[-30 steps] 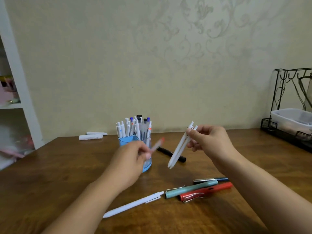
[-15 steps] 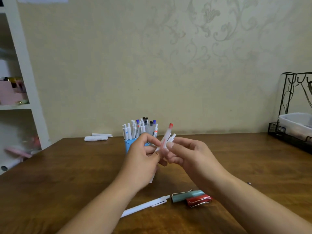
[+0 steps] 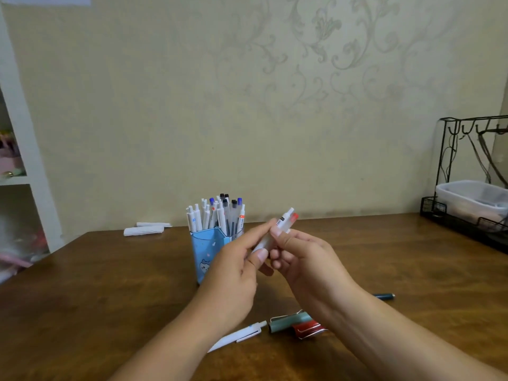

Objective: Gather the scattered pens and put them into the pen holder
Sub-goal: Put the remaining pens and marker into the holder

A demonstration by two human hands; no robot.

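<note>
Where my two hands meet above the bench (image 3: 82, 284), I hold a small bundle of pens (image 3: 277, 229) between them: my left hand (image 3: 233, 273) pinches the lower part with thumb and fingers, and my right hand (image 3: 305, 259) is closed around it from the other side. Only the white and red tops stick out clearly; I cannot tell how many pens are in the bundle, since my fingers cover their barrels. The blue pen holder (image 3: 204, 251) stands just behind my left hand, already crowded with white, blue and black-capped pens, and its right side is hidden by my knuckles.

Below my wrists, a white pen (image 3: 239, 335) lies on the bench with its lower end under my left forearm. Just beside it, a teal pen (image 3: 288, 320) and a red pen (image 3: 306, 328) lie touching, mostly covered by my right forearm. One dark teal tip (image 3: 384, 296) shows past that forearm; what it belongs to is unclear.

Bare wood spreads wide to the left and front. At the far right edge stands a black wire rack (image 3: 453, 215) with a plastic tub (image 3: 467, 199), cut off by the frame. Two white rolled objects (image 3: 144, 230) lie near the wall.
</note>
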